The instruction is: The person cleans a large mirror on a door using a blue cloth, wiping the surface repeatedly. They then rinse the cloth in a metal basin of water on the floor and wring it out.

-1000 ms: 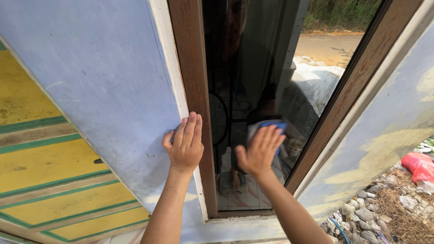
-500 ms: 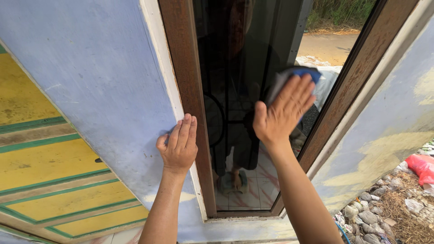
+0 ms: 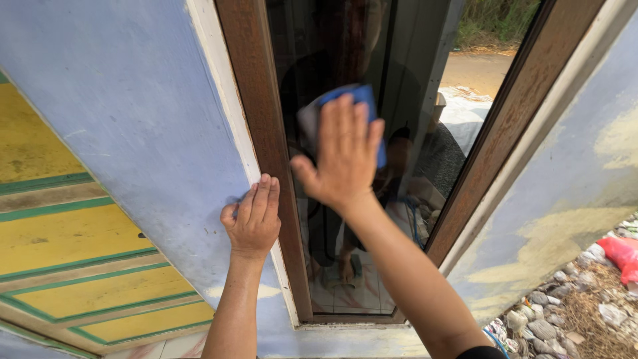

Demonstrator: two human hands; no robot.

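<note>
My right hand [image 3: 340,154] presses a blue and white cloth [image 3: 362,97] flat against the dark window glass [image 3: 405,80], fingers spread over it, near the left side of the pane. My left hand [image 3: 252,219] rests flat on the pale blue wall [image 3: 133,113], fingertips touching the white trim beside the brown wooden window frame [image 3: 256,113]. The glass reflects a figure, a tiled floor and a sunlit path.
The brown frame's right side [image 3: 495,146] slants up to the right. Yellow boards with green stripes [image 3: 73,233] lie at the left. Stones, dry grass and a red bag [image 3: 618,252] litter the ground at the lower right.
My right hand slid the cloth from the pane's lower middle up to the right, then across to the upper left. My left hand stayed on the wall.
</note>
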